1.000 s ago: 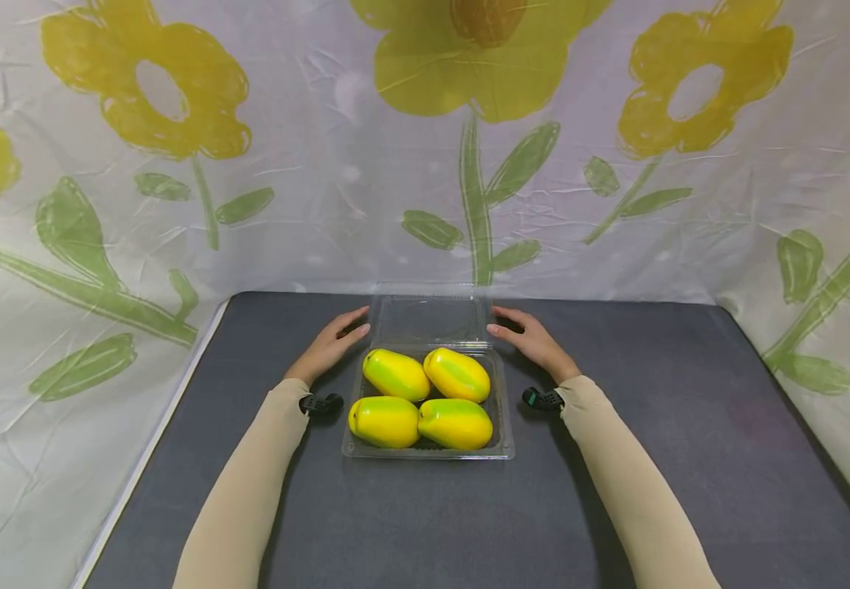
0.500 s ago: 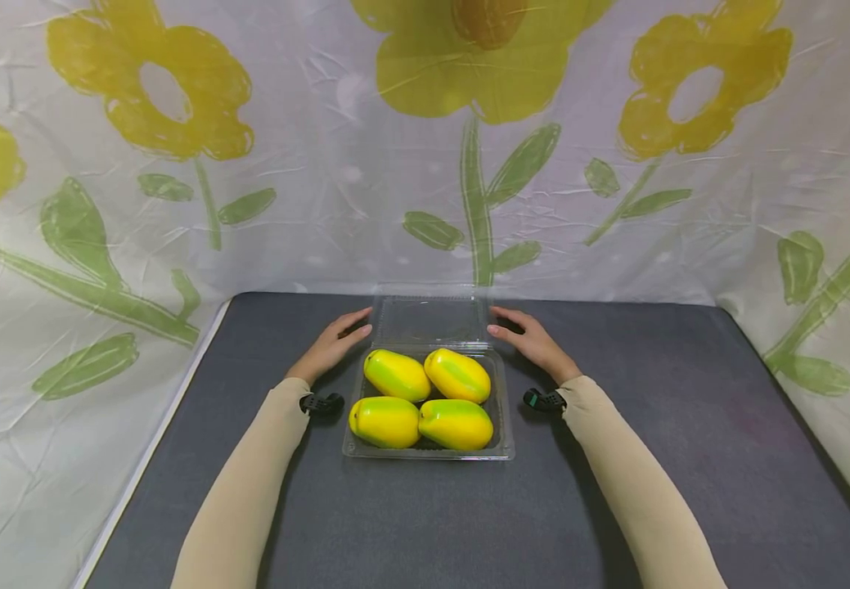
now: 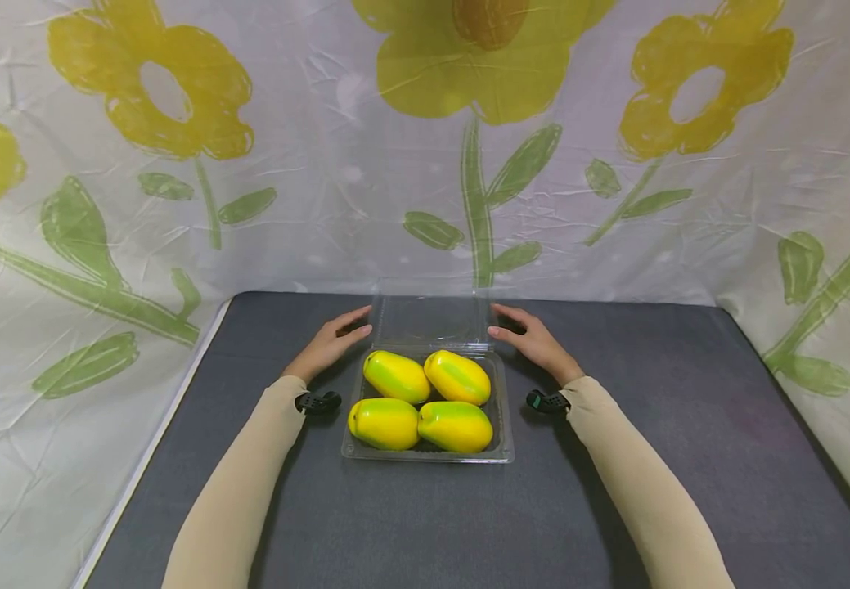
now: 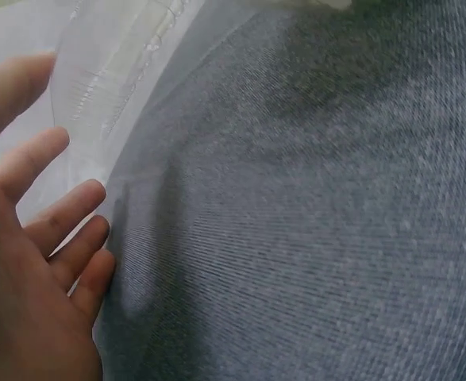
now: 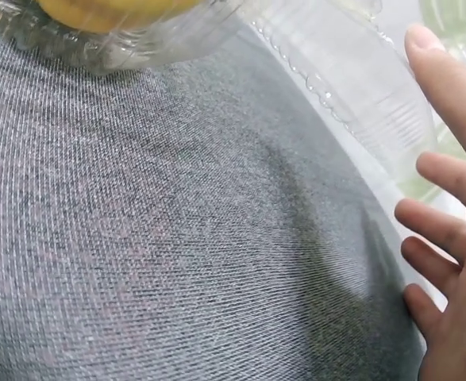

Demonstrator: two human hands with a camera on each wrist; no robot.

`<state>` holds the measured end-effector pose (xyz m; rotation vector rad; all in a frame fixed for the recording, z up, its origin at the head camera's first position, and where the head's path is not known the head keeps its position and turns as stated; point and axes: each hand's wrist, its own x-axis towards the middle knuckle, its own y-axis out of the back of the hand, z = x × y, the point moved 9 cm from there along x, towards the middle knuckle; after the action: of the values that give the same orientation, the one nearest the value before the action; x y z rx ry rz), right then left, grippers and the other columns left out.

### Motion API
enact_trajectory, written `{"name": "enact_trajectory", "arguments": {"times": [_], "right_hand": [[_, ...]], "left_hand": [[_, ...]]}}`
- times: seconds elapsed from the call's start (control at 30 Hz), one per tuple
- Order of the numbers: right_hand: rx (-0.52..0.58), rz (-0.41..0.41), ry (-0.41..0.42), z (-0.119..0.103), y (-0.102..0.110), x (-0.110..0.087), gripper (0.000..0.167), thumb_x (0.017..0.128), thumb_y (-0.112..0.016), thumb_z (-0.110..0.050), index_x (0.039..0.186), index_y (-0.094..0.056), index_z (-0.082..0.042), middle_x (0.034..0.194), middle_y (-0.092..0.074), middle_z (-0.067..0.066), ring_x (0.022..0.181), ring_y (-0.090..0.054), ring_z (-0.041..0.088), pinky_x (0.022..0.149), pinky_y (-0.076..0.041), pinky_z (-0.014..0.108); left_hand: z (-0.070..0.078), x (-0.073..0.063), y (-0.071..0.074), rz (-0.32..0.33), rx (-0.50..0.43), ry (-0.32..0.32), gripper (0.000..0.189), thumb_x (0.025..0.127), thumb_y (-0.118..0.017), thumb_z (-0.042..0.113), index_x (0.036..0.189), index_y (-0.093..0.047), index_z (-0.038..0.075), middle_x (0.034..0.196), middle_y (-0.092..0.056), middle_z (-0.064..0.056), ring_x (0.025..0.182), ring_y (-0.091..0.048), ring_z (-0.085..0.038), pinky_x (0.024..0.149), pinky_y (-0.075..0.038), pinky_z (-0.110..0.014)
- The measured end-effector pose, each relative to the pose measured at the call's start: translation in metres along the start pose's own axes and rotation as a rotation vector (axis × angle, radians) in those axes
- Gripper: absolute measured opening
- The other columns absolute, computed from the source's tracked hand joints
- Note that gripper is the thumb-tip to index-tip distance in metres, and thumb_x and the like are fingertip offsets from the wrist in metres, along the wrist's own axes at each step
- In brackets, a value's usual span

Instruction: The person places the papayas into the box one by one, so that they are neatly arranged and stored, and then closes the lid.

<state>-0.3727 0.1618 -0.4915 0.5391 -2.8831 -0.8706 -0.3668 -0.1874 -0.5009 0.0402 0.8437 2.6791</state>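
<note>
A clear plastic clamshell box [image 3: 428,459] stands in the middle of the table, its lid [image 3: 430,321] swung back on the far side. Several yellow-green papayas [image 3: 456,426] lie inside, two in the front row and two behind. My left hand [image 3: 327,345] is at the lid's left edge, thumb and fingers apart; in the left wrist view the fingertips are right by the clear lid [image 4: 125,75]. Mirroring it, my right hand [image 3: 535,343] is at the lid's right edge. The right wrist view shows its loosely extended fingers [image 5: 435,226] beside the lid [image 5: 336,71].
Dark grey cloth covers the table [image 3: 425,523]. A white curtain [image 3: 307,164] printed with yellow flowers hangs right behind the table and along both sides. Each wrist wears a black strap [image 3: 317,402] below a beige sleeve [image 3: 240,483].
The lid's far edge has risen slightly over the last half second. Both hands keep their places at its sides, and the papayas lie as before.
</note>
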Motion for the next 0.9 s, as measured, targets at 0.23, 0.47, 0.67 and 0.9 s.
{"name": "enact_trajectory", "arguments": {"times": [0.23,0.47,0.67,0.9], "right_hand": [[0.002,0.014,0.023,-0.006,0.003,-0.001,0.070,0.094,-0.064,-0.046,0.154,-0.037,-0.022,0.159,-0.038,0.010,0.148,-0.033,0.034,0.120,-0.028,0.057],[0.016,0.038,0.075,-0.011,0.009,0.000,0.070,0.094,-0.067,-0.036,0.155,-0.035,-0.023,0.158,-0.039,0.012,0.147,-0.034,0.033,0.117,-0.031,0.059],[0.015,0.041,0.064,-0.023,0.011,-0.005,0.077,0.091,-0.072,-0.031,0.156,-0.032,-0.022,0.160,-0.036,0.013,0.147,-0.033,0.034,0.118,-0.029,0.059],[-0.014,0.067,0.077,-0.025,0.014,-0.006,0.084,0.087,-0.077,-0.032,0.156,-0.031,-0.026,0.160,-0.037,0.009,0.147,-0.034,0.032,0.118,-0.030,0.058]], "left_hand": [[0.010,-0.002,0.004,0.038,-0.001,-0.043,0.062,0.099,-0.055,0.048,0.155,-0.033,0.031,0.161,-0.035,-0.009,0.148,-0.034,-0.034,0.119,-0.032,-0.057],[0.023,-0.003,0.010,0.086,-0.052,-0.090,0.062,0.099,-0.060,0.038,0.155,-0.034,0.028,0.160,-0.036,-0.010,0.146,-0.038,-0.035,0.115,-0.039,-0.056],[0.032,-0.005,0.014,0.116,-0.080,-0.121,0.063,0.098,-0.063,0.026,0.154,-0.035,0.020,0.159,-0.037,-0.013,0.147,-0.036,-0.035,0.117,-0.035,-0.056],[0.042,-0.009,0.019,0.183,-0.069,-0.171,0.062,0.095,-0.067,0.026,0.151,-0.042,0.023,0.156,-0.044,-0.008,0.143,-0.041,-0.032,0.116,-0.039,-0.054]]}}
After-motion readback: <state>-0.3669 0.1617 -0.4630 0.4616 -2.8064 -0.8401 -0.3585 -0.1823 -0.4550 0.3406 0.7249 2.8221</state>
